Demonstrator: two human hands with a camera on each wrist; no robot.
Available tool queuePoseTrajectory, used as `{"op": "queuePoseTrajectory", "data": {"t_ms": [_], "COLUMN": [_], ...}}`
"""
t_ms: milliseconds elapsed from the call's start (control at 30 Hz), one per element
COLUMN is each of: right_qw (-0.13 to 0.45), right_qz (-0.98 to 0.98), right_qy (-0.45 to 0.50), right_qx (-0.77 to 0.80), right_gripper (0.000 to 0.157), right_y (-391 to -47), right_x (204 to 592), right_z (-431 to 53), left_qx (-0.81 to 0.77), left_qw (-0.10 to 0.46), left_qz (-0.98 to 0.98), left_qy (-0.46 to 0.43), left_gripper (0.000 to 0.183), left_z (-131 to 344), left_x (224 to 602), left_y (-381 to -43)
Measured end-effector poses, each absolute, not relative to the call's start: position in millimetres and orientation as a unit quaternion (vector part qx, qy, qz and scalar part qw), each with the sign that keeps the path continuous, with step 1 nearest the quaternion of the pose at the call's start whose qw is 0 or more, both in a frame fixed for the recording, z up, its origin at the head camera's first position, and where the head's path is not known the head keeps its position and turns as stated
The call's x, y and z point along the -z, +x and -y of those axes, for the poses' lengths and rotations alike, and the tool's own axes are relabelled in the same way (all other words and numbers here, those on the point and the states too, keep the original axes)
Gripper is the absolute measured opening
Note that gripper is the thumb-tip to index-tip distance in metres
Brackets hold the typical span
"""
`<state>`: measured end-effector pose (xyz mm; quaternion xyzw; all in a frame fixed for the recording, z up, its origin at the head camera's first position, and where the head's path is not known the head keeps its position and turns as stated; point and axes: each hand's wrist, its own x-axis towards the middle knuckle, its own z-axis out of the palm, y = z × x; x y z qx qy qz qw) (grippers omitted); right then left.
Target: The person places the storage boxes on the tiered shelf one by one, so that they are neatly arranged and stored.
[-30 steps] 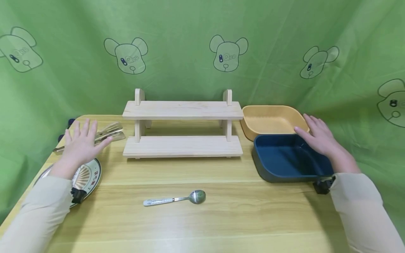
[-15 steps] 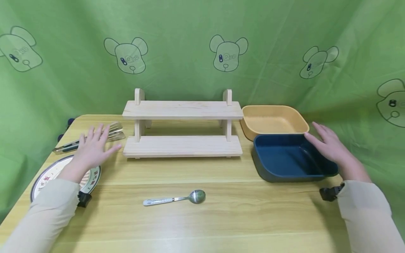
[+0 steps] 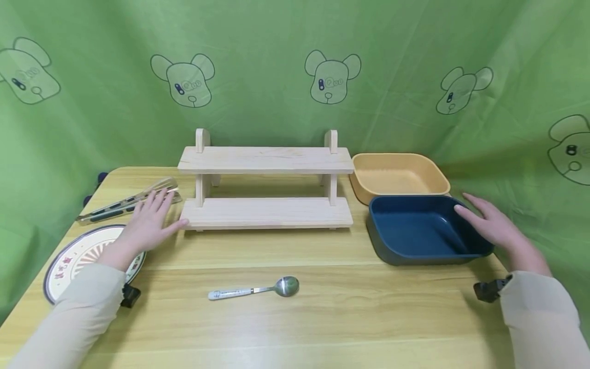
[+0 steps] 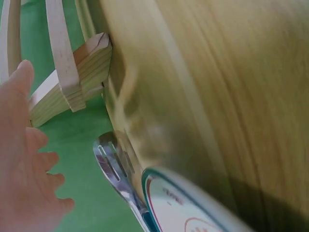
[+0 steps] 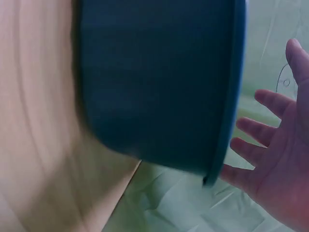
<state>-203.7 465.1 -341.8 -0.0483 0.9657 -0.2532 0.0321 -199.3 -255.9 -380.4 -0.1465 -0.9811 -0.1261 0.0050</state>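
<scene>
Surfaces: table (image 3: pixel 322 328) of pale wood-grain boards; green cloth (image 3: pixel 262 61) behind, printed with mouse-like heads. Centre far, a pale wooden shelf (image 3: pixel 267 212), 2 flat tiers on upright supports.

Your left hand (image 3: pixel 146 225) hangs over the far-left area, its fingers spread and the thumb held out toward the shelf's lower tier; contact there cannot be told. Below it lie metal tongs (image 3: pixel 108 214), shiny, dark inlays along the arms, slotted tips. Nearer you, at the left, a round white plate (image 3: pixel 80 251): dark rim line, red lettering, ray pattern; your left wrist crosses over it.

Your right hand (image 3: pixel 498 228) is just beside the right rim of the blue bin (image 3: pixel 415 228), fingers spread apart, pinching nothing; whether a fingertip meets the rim cannot be told. The bin sits on the table at the right: smooth, deep, rounded corners, glossy bare floor showing. Behind it, the yellow bin (image 3: pixel 401 174), same rounded form, matte interior exposed.

Near centre, 1 spoon (image 3: pixel 258 290): steel bowl to the right, pale patterned handle left.
</scene>
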Motion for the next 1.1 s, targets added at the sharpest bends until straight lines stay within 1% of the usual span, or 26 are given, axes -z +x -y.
{"op": "queuePoseTrajectory", "data": {"t_ms": [133, 233, 467, 700, 900, 1100], "right_qw": [0.069, 0.085, 0.092, 0.107, 0.114, 0.113], "right_qz": [-0.962, -0.958, -0.95, -0.938, -0.933, -0.929], "right_qy": [-0.017, -0.006, 0.0, 0.01, 0.006, 0.009], "right_qx": [0.264, 0.276, 0.299, 0.331, 0.34, 0.352], "right_gripper": [0.069, 0.07, 0.069, 0.067, 0.065, 0.058], "right_y": [-202.3, -202.9, -202.3, -198.4, -198.3, -197.5], "right_x": [345.2, 349.2, 355.5, 360.5, 366.0, 367.0], "right_z": [-472.2, -477.7, -486.9, -494.7, -498.7, -500.6], "left_qx": [0.132, 0.128, 0.126, 0.135, 0.129, 0.125], "left_qw": [0.001, -0.002, -0.003, 0.018, 0.023, 0.04], "left_qz": [0.979, 0.977, 0.974, 0.965, 0.964, 0.962], "left_qy": [-0.157, -0.168, -0.19, -0.222, -0.231, -0.241], "left_gripper": [0.087, 0.085, 0.081, 0.071, 0.065, 0.058], "left_z": [253.1, 251.0, 246.4, 244.2, 245.2, 245.0], "left_x": [384.7, 387.6, 392.9, 397.5, 399.3, 401.7], "left_y": [-198.4, -198.0, -195.2, -194.4, -194.1, -195.2]}}
